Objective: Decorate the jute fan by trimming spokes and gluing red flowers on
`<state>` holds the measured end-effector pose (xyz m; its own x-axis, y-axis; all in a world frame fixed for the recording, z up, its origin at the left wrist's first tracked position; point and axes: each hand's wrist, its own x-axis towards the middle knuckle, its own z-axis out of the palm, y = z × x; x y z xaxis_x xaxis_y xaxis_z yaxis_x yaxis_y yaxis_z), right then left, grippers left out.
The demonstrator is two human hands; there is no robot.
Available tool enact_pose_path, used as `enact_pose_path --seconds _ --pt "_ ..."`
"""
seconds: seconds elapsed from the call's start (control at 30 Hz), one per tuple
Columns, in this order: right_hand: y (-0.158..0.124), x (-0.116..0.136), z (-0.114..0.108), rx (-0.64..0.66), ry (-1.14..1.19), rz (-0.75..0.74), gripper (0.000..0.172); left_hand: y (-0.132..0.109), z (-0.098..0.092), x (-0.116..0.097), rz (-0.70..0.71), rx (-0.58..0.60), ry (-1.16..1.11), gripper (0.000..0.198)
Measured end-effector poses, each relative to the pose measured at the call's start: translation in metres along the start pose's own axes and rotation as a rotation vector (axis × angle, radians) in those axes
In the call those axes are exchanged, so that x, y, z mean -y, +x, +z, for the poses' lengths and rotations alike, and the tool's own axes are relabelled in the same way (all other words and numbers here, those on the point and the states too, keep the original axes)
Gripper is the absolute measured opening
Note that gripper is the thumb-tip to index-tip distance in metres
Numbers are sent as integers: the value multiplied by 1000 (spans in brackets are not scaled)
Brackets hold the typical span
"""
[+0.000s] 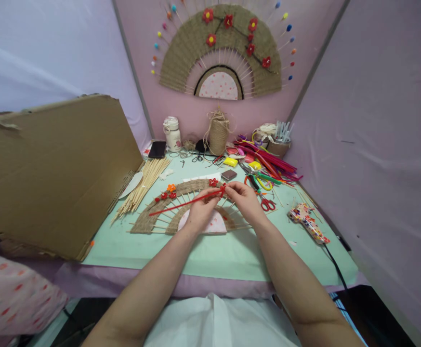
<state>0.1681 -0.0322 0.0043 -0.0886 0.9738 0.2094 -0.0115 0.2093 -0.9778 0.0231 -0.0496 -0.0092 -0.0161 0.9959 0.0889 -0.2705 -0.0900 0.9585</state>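
Note:
A red pipe cleaner (181, 206) stretches from the hands down to the left, its right end bent into a small looped shape. My left hand (203, 208) pinches it near that end. The fingertips of my right hand (242, 198) close on the looped part. Both hands are over a twine-woven fan (146, 219) with wooden ribs, lying on the table. Red flowers and an orange flower (171, 187) sit on the fan's upper left; another red flower (213, 182) is just behind the fingers. The hands hide the fan's middle and part of its right side.
Wooden sticks (143, 185) and a cardboard sheet (59, 168) stand left. Behind are a twine spool (218, 135), a white bottle (172, 135) and pipe cleaners (268, 159). Red scissors (267, 204) and a patterned glue gun (308, 222) with a cord lie right. A finished fan (181, 62) hangs on the wall.

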Motion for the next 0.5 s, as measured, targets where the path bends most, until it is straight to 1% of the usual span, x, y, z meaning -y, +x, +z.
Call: enact_pose_path --seconds 0.07,0.13,0.2,0.27,0.33,0.4,0.5 --pt "0 1 -5 12 41 26 24 3 -4 -3 -37 -13 -9 26" --pt "-1 4 -8 90 27 66 27 7 -8 -6 -122 -21 -84 25" --pt "-3 8 -10 180 -49 93 28 9 -12 -9 -224 16 -129 27" --pt "-5 12 -10 225 -138 106 29 10 -14 -11 -278 78 -82 30" --pt "-6 14 -10 231 -204 110 28 9 -15 -13 -274 112 18 29" --pt "-6 14 -9 236 -254 113 27 7 -14 -13 -239 119 75 25" --pt "-4 11 -9 230 -294 102 25 3 -10 -14 -234 121 24 23"
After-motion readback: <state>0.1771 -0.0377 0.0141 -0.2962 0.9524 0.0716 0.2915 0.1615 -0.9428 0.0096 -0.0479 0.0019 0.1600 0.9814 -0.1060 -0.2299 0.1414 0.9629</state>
